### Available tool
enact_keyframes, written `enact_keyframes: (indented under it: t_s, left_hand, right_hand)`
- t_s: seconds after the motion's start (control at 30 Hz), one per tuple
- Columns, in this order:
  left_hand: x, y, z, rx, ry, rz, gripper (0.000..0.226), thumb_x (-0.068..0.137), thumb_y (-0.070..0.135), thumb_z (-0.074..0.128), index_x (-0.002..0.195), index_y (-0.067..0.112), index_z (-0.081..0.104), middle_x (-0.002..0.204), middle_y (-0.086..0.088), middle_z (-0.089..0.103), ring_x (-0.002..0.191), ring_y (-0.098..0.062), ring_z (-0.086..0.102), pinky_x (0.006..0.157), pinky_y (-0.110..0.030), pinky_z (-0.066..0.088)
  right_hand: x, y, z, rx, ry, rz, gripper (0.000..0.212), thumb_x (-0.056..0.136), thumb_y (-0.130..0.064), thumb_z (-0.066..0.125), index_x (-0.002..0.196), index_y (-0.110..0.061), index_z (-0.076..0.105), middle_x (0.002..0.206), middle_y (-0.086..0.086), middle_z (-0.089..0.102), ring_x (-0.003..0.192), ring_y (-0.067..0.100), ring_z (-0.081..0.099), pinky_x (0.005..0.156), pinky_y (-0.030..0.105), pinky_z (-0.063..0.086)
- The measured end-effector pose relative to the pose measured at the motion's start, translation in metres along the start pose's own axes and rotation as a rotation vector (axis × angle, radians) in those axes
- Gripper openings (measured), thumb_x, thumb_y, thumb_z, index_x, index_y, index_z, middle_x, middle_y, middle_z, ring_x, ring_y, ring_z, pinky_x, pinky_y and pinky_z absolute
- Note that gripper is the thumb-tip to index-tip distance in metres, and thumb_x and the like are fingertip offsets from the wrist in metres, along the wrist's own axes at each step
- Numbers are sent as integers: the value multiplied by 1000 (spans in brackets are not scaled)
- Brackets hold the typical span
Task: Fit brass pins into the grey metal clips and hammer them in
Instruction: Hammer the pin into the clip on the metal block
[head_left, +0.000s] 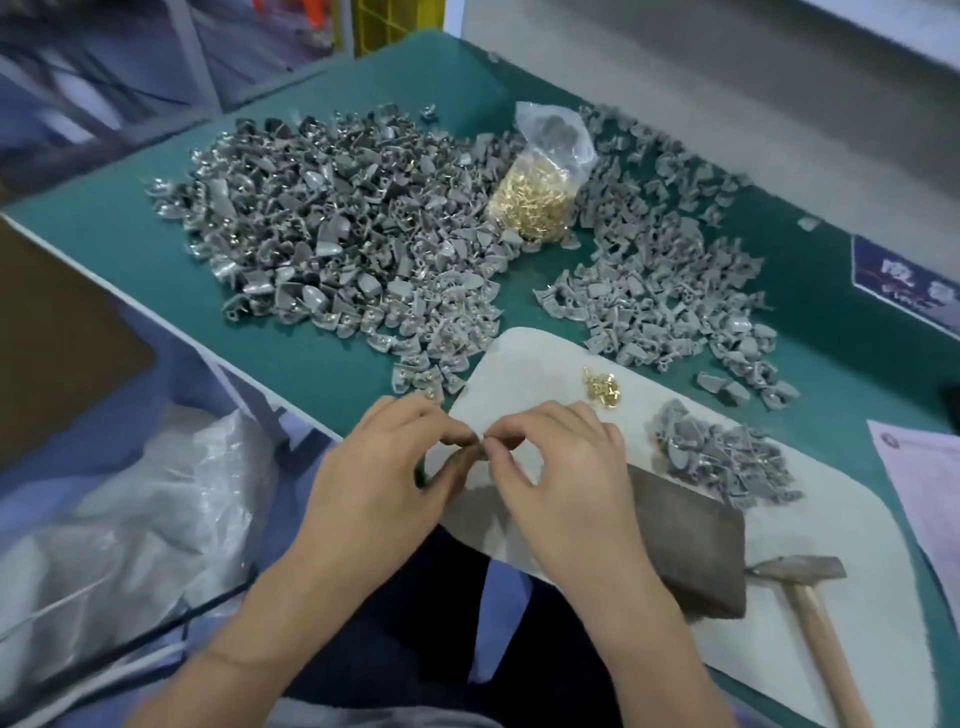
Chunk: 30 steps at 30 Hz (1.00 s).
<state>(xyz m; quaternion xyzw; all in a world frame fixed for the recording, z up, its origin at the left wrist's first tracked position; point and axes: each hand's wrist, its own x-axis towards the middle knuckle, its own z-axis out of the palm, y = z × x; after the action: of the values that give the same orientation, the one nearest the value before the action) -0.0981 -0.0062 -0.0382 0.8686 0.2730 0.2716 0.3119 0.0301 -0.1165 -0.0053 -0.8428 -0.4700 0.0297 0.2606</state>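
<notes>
Between both hands, at the near edge of the white pad (519, 358), a grey metal clip (475, 451) is pinched by the left hand (374, 478) with thumb and curled fingers, while the right hand (561, 478) pinches at the same spot, probably a brass pin too small to make out. Such parts look light, rigid and fiddly, best held by the clip's flat sides. Beyond the hands lie clip piles (337, 234) and a bag of pins (535, 202) on the green table (130, 223); right of the right hand sit loose pins (602, 387), a dark block (685, 540) and a hammer (810, 597).
</notes>
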Motion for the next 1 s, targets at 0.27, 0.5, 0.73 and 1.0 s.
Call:
enact_keyframes:
  t_s: [0.27,0.5,0.73,1.0]
  left_hand:
    - [-10,-43,-17,148,16,-64,16,87,30,75,103,31,71,94,19,63,87,-11,51,65,-34,52]
    - [-3,-40,-20,103,63,-49,16,87,23,74,103,26,75,94,17,70,86,-13,54,62,-34,53]
    - [18,-6,4,-45,-57,9,19,87,22,75,104,30,74,101,18,67,97,-8,63,70,-37,56]
    - [70,33,64,-46,-242,5,18,95,38,63,112,39,67,105,21,65,87,-3,61,77,-33,53]
  right_hand:
    - [24,-27,43,-56,-78,21,4,92,-29,68,90,-29,72,90,-11,65,92,19,55,81,39,44]
    - [34,-25,48,2,-50,23,8,95,-26,69,100,-25,75,96,-6,67,96,21,58,85,43,47]
    - [14,13,8,127,229,101,11,96,-22,68,105,-22,74,99,-9,67,91,13,59,81,45,52]
    - [-24,76,-41,71,391,394,10,97,-25,62,100,-25,72,93,-13,69,87,11,62,79,36,52]
